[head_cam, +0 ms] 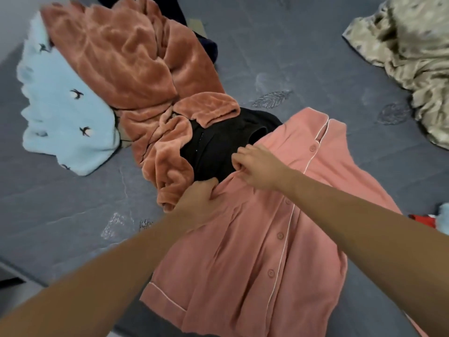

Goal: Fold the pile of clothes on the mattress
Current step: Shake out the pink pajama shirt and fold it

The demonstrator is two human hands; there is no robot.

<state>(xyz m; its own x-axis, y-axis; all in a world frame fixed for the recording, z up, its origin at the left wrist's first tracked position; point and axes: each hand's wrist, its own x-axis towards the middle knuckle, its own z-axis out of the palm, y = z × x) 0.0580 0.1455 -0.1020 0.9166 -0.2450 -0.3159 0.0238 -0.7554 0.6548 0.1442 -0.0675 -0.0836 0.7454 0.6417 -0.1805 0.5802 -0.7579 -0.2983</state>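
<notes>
A pink button-up pyjama shirt [262,239] with white piping lies spread on the grey mattress [60,215] in front of me. My left hand [201,203] grips a bunch of its fabric at the left edge. My right hand [257,166] pinches the same edge a little farther up, near the collar. Just beyond my hands lies a black garment [218,147], partly under a rust-coloured fleece garment [136,69]. A light blue fleece garment [60,105] with small dark bird motifs sits at the left of the pile.
A crumpled beige satin cloth [413,45] lies at the far right of the mattress. A dark navy garment [206,45] peeks from behind the rust fleece. Something red and light blue [435,217] shows at the right edge. The mattress edge runs along the lower left.
</notes>
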